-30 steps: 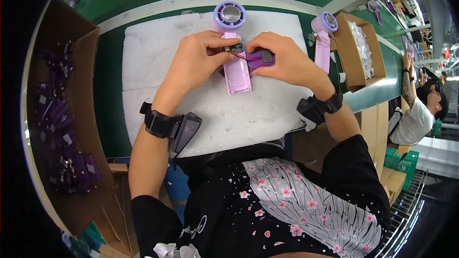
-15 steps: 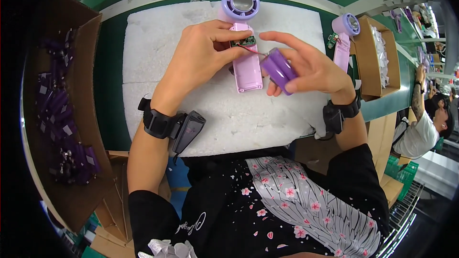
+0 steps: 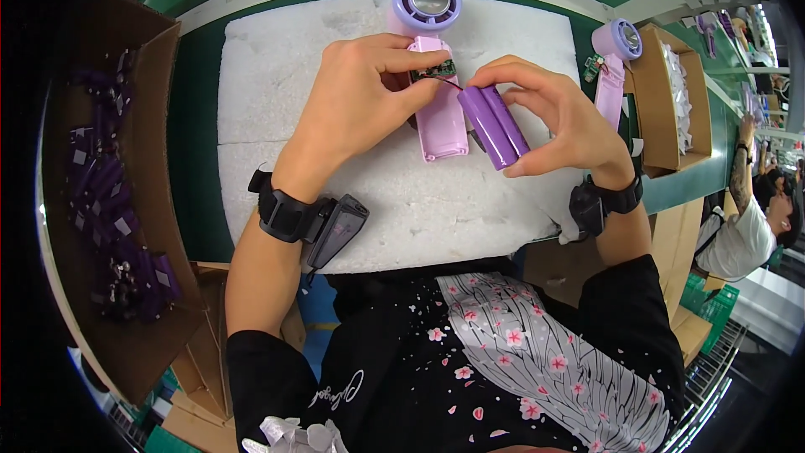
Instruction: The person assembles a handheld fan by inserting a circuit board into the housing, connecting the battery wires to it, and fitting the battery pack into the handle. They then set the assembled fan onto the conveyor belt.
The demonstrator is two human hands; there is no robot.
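On a white foam sheet (image 3: 277, 75) lies a handheld fan, its round lavender head (image 3: 428, 2) at the far end and its pink handle shell (image 3: 442, 130) open toward me. My left hand (image 3: 365, 92) grips the upper part of the shell, thumb and fingers at a small green circuit board (image 3: 439, 70) inside it. Just right of the shell, my right hand (image 3: 563, 113) holds a purple battery pack (image 3: 495, 127) of two cells between thumb at its near end and fingers at its far end. A thin wire runs from the pack to the board.
A cardboard box (image 3: 155, 193) at left holds many purple battery packs (image 3: 105, 193). Right of the foam lies a second fan (image 3: 616, 40) with its board hanging out, beside a carton (image 3: 650, 109) of white pieces. Another person (image 3: 742, 235) sits farther right.
My right hand has turned the battery pack so both cells face up, and its grip has shifted to the pack's ends. My left hand stays at the board.
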